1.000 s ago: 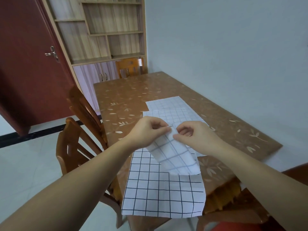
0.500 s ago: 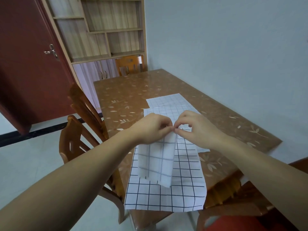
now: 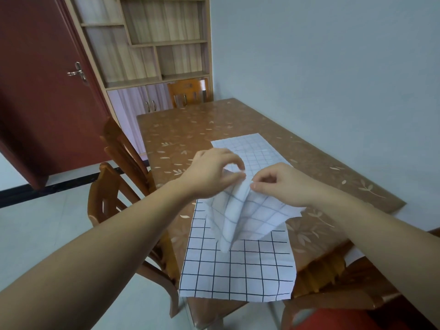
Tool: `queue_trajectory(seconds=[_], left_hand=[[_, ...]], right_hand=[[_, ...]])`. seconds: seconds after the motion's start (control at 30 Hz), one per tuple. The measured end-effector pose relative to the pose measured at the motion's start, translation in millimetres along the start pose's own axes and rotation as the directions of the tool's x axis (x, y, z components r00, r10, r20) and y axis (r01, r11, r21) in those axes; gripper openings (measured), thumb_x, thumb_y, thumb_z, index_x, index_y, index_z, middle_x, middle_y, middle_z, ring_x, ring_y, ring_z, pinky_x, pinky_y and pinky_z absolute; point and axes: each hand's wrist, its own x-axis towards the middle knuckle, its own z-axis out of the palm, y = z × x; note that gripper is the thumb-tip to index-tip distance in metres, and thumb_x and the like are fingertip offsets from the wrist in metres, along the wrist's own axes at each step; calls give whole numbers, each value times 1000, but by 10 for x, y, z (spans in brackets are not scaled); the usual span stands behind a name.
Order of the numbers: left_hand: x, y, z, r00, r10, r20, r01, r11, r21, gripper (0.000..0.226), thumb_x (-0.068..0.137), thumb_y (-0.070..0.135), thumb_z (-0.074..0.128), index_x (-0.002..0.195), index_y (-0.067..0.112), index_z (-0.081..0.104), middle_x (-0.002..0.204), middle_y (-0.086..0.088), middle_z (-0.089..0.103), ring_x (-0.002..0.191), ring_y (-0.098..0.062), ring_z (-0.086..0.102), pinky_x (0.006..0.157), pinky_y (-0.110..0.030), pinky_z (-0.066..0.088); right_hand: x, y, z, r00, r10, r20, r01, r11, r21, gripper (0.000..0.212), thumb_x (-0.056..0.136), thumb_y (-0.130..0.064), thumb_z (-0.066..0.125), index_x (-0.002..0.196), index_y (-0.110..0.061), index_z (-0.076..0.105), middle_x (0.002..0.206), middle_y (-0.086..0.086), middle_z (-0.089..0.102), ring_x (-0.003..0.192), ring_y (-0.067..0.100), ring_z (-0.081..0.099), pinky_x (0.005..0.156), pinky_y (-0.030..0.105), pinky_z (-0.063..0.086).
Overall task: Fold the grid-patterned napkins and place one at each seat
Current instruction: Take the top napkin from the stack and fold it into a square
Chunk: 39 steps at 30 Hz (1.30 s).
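Napkin: I see left hand and right hand pinching its top; crease hangs from the pinch toward me, hands equally near.

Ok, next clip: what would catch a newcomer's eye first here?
Mid-frame, the left hand and right hand pinch the top of a lifted napkin, which hangs creased above the table. Under it a bold-grid napkin lies flat at the table's near end, and a fine-grid napkin lies flat farther back. Wooden chairs stand along the table's left side.
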Motion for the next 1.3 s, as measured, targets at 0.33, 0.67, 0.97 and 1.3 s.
queue_trajectory(seconds=[0.33,0.67,0.97,1.3], left_hand=[[-439,-303,808,637,-328,697,643,-272,-716,83,80,86,37,136,28,59,142,-6,57,132,-33,51,113,-51,33],[-350,0,802,554,-585,592,609,-199,-767,71,92,73,30,122,20,66,116,-5,71,98,-25,64,82,-38,49],[-480,153,1089,474,-553,685,761,-133,-635,92,78,80,51,136,9,48,124,-9,61,110,-22,61,104,-43,44],[-342,290,965,744,-238,625,521,-378,-765,58,91,60,45,104,14,78,112,-12,74,99,-28,72,93,-44,51]], right_hand=[[28,197,-143,822,522,-227,-178,614,769,11,90,-18,66,96,-10,72,98,6,74,90,27,70,86,47,57],[-184,500,24,751,649,-120,-331,528,782,16,86,2,62,100,2,67,89,14,66,76,29,66,74,43,57],[-216,421,-58,883,437,-169,-223,710,668,24,91,-12,62,67,-16,67,68,1,61,63,15,58,67,30,44],[-421,634,-178,814,565,-132,-348,658,667,22,90,-3,55,69,-6,55,66,13,54,56,19,56,62,28,44]])
